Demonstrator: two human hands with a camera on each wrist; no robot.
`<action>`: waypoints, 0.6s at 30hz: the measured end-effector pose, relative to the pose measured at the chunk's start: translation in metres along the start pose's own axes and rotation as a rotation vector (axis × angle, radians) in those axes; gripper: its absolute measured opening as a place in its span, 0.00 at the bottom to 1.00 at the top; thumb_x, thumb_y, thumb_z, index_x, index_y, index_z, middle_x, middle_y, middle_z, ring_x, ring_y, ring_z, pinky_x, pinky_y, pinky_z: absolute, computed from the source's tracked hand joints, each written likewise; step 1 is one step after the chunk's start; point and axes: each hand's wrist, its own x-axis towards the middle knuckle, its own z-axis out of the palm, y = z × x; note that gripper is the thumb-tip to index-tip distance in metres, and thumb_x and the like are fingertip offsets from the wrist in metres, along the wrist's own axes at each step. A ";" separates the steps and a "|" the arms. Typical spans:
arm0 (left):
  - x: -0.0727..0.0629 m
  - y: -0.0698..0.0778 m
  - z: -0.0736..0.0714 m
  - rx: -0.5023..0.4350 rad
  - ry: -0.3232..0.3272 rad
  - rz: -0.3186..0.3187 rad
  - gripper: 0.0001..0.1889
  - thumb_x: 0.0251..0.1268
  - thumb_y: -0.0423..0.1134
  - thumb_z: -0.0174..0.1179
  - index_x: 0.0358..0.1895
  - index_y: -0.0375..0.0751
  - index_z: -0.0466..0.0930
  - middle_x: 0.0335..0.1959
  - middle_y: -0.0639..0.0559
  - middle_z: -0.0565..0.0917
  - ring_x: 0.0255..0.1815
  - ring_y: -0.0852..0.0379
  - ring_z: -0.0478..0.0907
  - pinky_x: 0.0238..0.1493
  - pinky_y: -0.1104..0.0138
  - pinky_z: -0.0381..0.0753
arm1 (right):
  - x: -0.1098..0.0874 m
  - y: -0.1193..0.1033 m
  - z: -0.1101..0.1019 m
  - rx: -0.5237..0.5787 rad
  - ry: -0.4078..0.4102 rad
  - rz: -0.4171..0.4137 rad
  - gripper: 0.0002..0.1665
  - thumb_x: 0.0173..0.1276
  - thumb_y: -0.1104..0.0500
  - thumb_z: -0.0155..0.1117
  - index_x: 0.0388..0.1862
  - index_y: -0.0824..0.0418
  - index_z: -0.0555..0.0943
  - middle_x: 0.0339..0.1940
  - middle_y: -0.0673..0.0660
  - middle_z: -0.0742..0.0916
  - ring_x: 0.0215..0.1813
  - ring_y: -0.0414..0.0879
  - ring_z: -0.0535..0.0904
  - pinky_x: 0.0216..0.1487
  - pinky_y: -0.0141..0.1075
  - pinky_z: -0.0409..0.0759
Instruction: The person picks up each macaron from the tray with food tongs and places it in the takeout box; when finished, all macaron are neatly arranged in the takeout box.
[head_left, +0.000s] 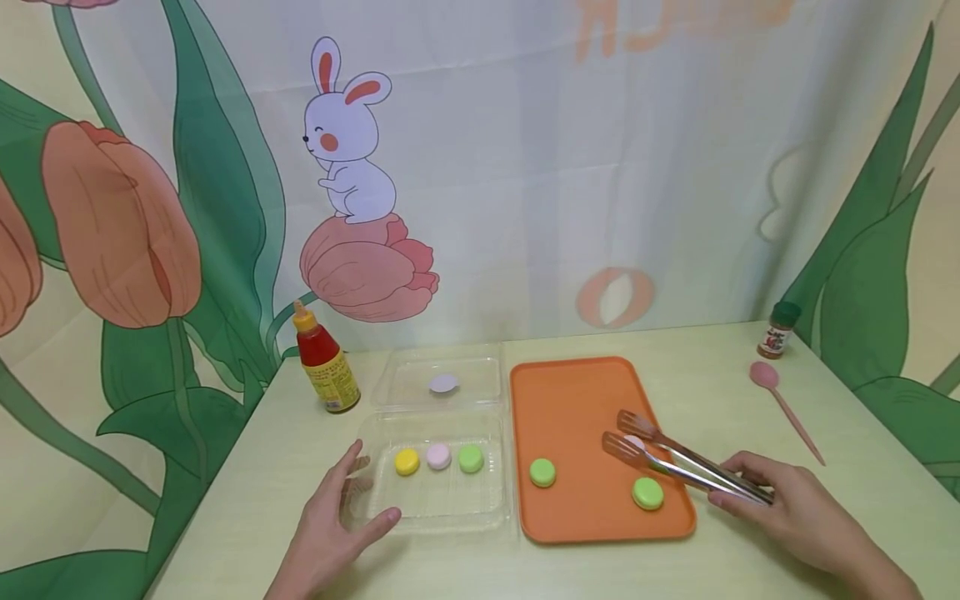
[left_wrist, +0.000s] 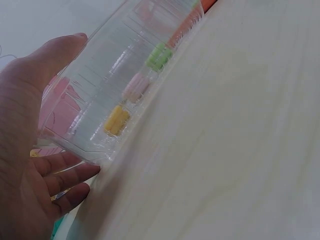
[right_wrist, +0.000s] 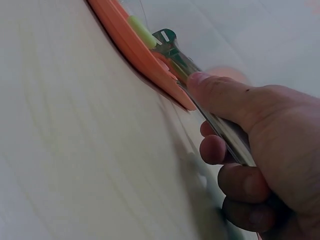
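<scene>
My left hand (head_left: 330, 521) is at the left front corner of a clear plastic container (head_left: 431, 523), its thumb and fingers spread loosely around that corner. Inside the container a yellow macaron (head_left: 407, 462), a pink macaron (head_left: 438, 457) and a green macaron (head_left: 471, 458) stand in a row. My right hand (head_left: 795, 508) grips metal tongs (head_left: 686, 477) with brownish slotted tips. Those tips reach over the orange tray (head_left: 570, 400), parted around a pale pink macaron (head_left: 633, 441) that they partly hide. Two green macarons lie on the tray, one at left (head_left: 542, 472), one nearer the right (head_left: 648, 493).
The container's lid (head_left: 405, 379) lies folded back, with a pale oval spot (head_left: 443, 383) on it. A red sauce bottle (head_left: 328, 371) stands at back left. On the right are a pink spoon (head_left: 787, 408) and a green-capped spice jar (head_left: 776, 332). A printed curtain (head_left: 510, 208) hangs behind.
</scene>
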 end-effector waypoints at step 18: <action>0.000 -0.003 0.001 0.001 -0.005 0.007 0.64 0.63 0.70 0.77 0.93 0.54 0.47 0.84 0.42 0.71 0.82 0.37 0.73 0.82 0.36 0.72 | -0.002 0.003 0.003 -0.014 0.021 -0.120 0.09 0.77 0.50 0.78 0.44 0.41 0.84 0.32 0.38 0.83 0.38 0.34 0.76 0.39 0.29 0.70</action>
